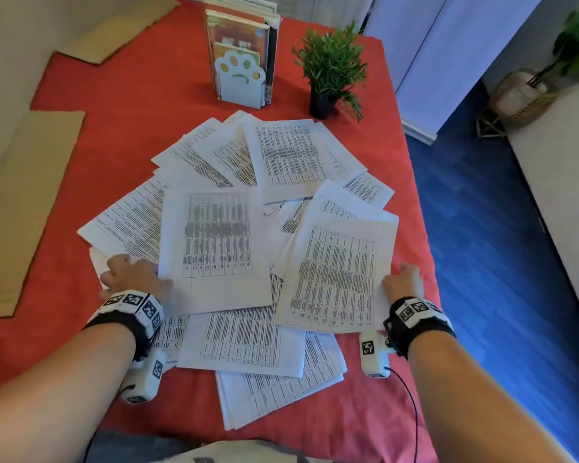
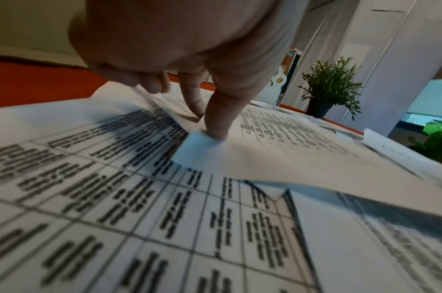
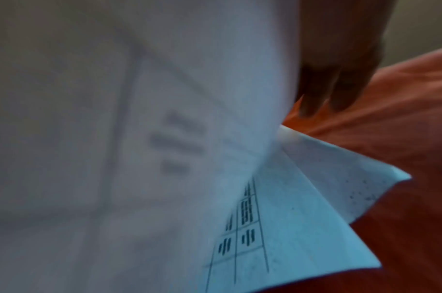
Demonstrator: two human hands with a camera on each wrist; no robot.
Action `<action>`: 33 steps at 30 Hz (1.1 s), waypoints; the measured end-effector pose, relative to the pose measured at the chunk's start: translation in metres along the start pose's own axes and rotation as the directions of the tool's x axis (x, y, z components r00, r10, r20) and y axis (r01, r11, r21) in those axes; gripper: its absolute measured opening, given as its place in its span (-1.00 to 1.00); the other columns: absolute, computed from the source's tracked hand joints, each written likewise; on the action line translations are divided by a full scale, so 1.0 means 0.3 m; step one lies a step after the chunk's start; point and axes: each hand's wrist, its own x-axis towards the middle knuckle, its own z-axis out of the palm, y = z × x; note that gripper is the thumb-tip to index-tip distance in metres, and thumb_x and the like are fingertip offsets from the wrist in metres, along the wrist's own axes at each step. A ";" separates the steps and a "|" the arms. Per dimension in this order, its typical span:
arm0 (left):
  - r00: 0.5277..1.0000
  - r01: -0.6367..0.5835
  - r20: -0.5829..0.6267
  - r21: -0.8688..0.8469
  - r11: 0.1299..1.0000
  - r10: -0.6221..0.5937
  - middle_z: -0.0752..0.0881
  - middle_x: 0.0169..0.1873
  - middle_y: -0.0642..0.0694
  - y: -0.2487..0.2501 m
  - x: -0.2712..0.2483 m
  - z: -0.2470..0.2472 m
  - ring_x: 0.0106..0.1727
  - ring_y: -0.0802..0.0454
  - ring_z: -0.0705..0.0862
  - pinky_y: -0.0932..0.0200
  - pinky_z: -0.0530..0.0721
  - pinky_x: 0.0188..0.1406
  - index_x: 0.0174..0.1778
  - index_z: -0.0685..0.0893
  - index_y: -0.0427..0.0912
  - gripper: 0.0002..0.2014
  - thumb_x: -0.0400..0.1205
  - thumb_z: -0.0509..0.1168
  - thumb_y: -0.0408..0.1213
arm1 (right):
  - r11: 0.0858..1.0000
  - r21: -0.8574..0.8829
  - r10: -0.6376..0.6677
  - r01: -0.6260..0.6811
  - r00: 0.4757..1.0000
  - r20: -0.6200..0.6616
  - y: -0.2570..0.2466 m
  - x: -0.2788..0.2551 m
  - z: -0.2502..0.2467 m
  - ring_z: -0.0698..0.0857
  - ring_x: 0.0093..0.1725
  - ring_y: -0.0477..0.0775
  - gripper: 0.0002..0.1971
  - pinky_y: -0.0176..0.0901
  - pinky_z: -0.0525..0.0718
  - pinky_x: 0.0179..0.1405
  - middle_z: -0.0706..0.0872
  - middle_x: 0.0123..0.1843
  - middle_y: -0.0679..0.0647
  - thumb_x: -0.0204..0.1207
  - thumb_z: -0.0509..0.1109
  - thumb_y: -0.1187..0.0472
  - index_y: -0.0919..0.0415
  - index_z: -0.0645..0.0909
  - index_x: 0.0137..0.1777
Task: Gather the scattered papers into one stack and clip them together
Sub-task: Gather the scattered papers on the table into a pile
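Observation:
Several printed white papers (image 1: 281,155) lie fanned and overlapping on the red tablecloth (image 1: 114,128). My left hand (image 1: 137,275) is at the pile's left side. Its thumb (image 2: 218,123) presses the curled corner of a table-printed sheet (image 1: 214,248) and the index finger sits behind that edge, pinching it. My right hand (image 1: 402,284) grips the right edge of another printed sheet (image 1: 335,275). In the right wrist view this sheet (image 3: 139,138) is raised and blurred and hides the thumb, while the fingers (image 3: 335,89) touch the cloth beside it.
A paw-shaped bookend with books (image 1: 239,78) and a small potted plant (image 1: 331,71) stand behind the pile. Cardboard sheets (image 1: 24,208) lie to the left. The table's right edge drops to a blue floor (image 1: 498,262).

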 end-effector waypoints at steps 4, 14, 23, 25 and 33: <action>0.996 -0.073 0.036 -0.179 0.981 0.081 0.56 -0.07 -0.26 0.012 -0.026 0.004 -0.07 -0.25 0.56 0.02 0.59 0.01 -0.34 0.62 -0.16 -0.85 0.52 0.35 -0.23 | 0.992 -0.096 0.083 -0.076 0.994 0.075 0.002 0.015 0.027 0.55 0.31 0.40 -0.47 0.08 0.56 0.28 0.49 0.36 0.35 0.44 0.35 0.28 0.35 0.38 0.42; 0.975 -0.167 0.078 -0.353 0.921 0.206 0.47 -0.37 -0.18 0.087 -0.220 0.063 -0.43 -0.02 0.37 0.23 0.48 -0.34 -0.36 0.46 -0.23 -0.80 0.54 0.30 -0.48 | 0.972 -0.160 -0.145 0.174 0.973 0.181 0.039 -0.002 0.008 0.57 -0.04 0.23 -0.71 -0.16 0.39 -0.10 0.68 0.14 0.32 0.57 0.18 0.35 0.38 0.55 0.25; 0.974 -0.196 0.088 -0.146 0.970 0.210 0.46 0.04 -0.21 0.134 -0.344 0.159 -0.13 -0.19 0.64 0.01 0.70 -0.05 -0.13 0.61 -0.34 -0.87 0.43 0.36 -0.45 | 0.935 -0.083 -0.352 0.346 0.933 -0.070 0.100 -0.004 -0.045 0.51 -0.32 0.20 -0.73 -0.23 0.37 -0.38 0.61 -0.18 0.30 0.48 0.16 0.40 0.22 0.47 -0.45; 0.966 -0.213 0.116 -0.150 0.965 0.231 0.41 0.01 -0.18 0.140 -0.351 0.166 -0.14 -0.15 0.56 0.10 0.57 -0.15 -0.01 0.56 -0.34 -0.83 0.50 0.29 -0.50 | 0.933 -0.004 -0.356 0.360 0.922 -0.154 0.093 -0.007 -0.080 0.46 -0.33 0.18 -0.70 -0.19 0.34 -0.43 0.55 -0.23 0.27 0.52 0.18 0.39 0.25 0.49 -0.45; 0.957 -0.270 0.037 -0.246 0.931 0.287 0.45 -0.45 -0.07 0.117 -0.277 0.140 -0.40 -0.10 0.46 0.15 0.31 -0.47 -0.07 0.46 -0.26 -0.91 0.67 0.12 -0.31 | 0.864 0.063 -0.449 0.499 0.822 -0.350 0.018 -0.070 -0.168 0.47 -0.15 0.12 -0.79 -0.24 0.29 -0.17 0.58 0.01 0.27 0.65 0.18 0.29 0.37 0.63 -0.03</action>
